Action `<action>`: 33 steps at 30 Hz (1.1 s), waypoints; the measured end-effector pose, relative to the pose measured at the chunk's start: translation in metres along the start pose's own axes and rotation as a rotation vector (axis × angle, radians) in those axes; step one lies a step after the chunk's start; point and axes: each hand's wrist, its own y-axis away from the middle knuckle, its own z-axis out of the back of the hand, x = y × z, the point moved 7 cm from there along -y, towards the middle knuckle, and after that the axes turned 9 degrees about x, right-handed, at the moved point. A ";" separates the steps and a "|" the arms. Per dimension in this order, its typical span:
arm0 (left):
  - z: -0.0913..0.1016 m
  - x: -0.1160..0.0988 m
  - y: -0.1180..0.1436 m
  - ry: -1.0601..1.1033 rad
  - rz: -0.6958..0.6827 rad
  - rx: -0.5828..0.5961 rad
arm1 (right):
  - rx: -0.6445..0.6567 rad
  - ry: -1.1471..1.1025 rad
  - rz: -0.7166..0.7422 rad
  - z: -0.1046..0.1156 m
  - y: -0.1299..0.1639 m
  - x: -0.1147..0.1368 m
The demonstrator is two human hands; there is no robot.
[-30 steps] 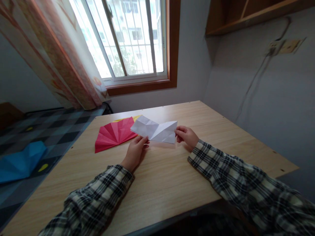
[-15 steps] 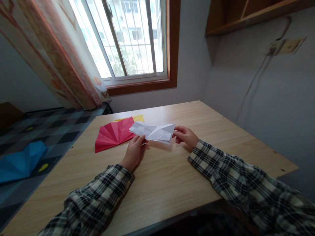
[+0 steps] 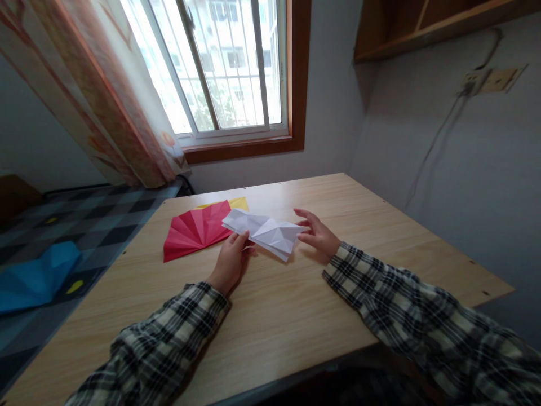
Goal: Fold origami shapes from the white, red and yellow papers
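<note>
Creased white folded paper (image 3: 264, 230) is held a little above the table, its layers showing along the lower edge. My left hand (image 3: 230, 256) pinches its lower left edge between thumb and fingers. At the paper's right end is my right hand (image 3: 318, 235), with thumb and fingers spread apart; whether a fingertip touches the paper I cannot tell. Just left of the white paper, and partly overlapped by it, lies a red paper (image 3: 196, 228) with fan-like creases. A yellow paper (image 3: 240, 203) shows behind the red one.
The wooden table (image 3: 270, 327) spans the middle of the view. On the left, blue folded paper (image 3: 42, 276) lies on a checked bed cover (image 3: 114, 220). A window (image 3: 228, 73) and curtain (image 3: 97, 96) are behind the table. A shelf (image 3: 422, 39) hangs at upper right.
My right hand's fingers have opened from their grip on the white paper. The paper's right part has dropped and its folds have shifted. My left hand stays in place.
</note>
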 end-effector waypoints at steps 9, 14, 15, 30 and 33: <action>-0.001 -0.001 0.000 0.004 -0.006 0.000 | 0.135 0.441 0.280 -0.016 0.010 0.019; -0.007 -0.003 0.001 0.035 -0.020 0.035 | 0.189 0.611 0.321 -0.024 0.012 0.022; -0.008 -0.004 0.001 0.038 -0.025 0.041 | 0.196 0.625 0.327 -0.025 0.012 0.022; -0.011 -0.004 0.000 0.058 -0.030 0.060 | 0.111 0.689 0.377 -0.043 0.015 0.029; -0.010 -0.002 0.000 0.046 -0.019 0.061 | 0.107 0.659 0.375 -0.042 0.014 0.031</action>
